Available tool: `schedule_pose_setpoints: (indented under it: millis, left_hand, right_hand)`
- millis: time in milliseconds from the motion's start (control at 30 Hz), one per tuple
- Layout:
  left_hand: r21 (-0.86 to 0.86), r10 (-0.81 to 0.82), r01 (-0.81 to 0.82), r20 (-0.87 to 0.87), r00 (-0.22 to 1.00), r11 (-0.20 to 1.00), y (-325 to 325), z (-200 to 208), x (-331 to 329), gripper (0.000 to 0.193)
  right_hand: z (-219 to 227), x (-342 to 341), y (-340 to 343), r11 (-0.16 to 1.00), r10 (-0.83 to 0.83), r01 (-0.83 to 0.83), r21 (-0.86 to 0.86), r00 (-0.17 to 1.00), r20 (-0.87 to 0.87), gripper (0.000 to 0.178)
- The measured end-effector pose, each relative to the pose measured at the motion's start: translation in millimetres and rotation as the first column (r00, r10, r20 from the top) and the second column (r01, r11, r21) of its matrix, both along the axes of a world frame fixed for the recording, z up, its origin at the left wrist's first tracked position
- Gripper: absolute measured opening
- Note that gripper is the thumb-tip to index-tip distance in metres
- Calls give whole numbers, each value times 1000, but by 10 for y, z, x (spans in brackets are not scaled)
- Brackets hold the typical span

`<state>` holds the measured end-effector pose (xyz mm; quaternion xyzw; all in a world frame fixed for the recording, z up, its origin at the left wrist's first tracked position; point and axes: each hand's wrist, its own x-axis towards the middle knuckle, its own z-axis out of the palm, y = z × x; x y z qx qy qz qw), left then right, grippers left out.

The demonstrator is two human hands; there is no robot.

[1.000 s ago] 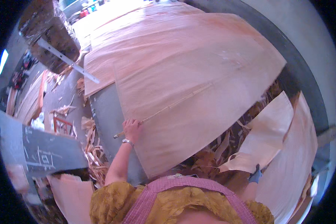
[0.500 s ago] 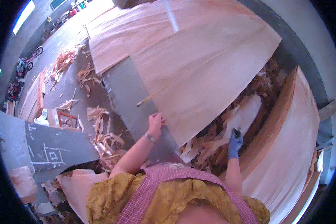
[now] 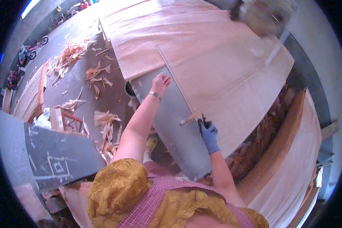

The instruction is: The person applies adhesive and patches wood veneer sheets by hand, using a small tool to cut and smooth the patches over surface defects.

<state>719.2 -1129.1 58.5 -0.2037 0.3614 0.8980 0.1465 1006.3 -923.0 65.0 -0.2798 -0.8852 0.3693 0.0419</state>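
Large thin sheets of wood veneer (image 3: 231, 87) overlap on a grey-topped work surface (image 3: 171, 125). My bare left hand (image 3: 162, 83), with a metal band at the wrist, hovers over the grey top near the far sheet's edge, fingers loosely curled but apart, nothing visible in them. At the upper sheet's left edge is my right hand (image 3: 209, 136), in a blue glove with dark finger parts. Its fingers are closed; a small dark shape projects there, too unclear to name. Just left of it, a thin wooden stick (image 3: 188, 119) lies across the sheet, its end overhanging the edge.
A tall stack of veneer (image 3: 288, 163) stands at right, with torn scraps (image 3: 254, 146) beside it. More scraps (image 3: 70, 55) litter the floor at left. A grey board with chalk marks (image 3: 60, 159) is at lower left. A blurred brown-grey shape (image 3: 262, 17) hangs at upper right.
My right hand has left a pale veneer piece among the scraps and come to the upper sheet's edge. My left hand has reached farther forward. The blurred shape has shifted right in view.
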Motion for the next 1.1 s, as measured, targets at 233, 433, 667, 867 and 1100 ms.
schedule_pose_setpoints:
  millis: [233, 433, 667, 867, 1100]
  left_hand:
    - [-33, 52, -50, 70, 996, 998, -66, -449, -2088, 16]
    - [-257, -79, 111, 131, 988, 960, 116, -718, -2814, 26]
    - [-918, -432, -66, -246, 868, 391, 731, -217, -2705, 21]
    - [-745, -735, -400, -643, 216, 535, 2225, 678, -833, 11]
    - [-843, -925, -416, -222, -308, 341, 3372, 923, 1723, 13]
  right_hand:
    - [-282, -430, -573, 982, -71, 46, 183, 989, 132, 41]
    - [-213, -513, -833, 752, -477, 396, -527, 879, -19, 24]
    - [-554, 358, -1027, 428, -879, 523, -737, 431, -204, 8]
    - [-833, 832, -1033, 627, -778, 695, -352, 582, -237, 32]
    - [-849, 790, -639, 718, -692, 579, -385, 652, -309, 29]
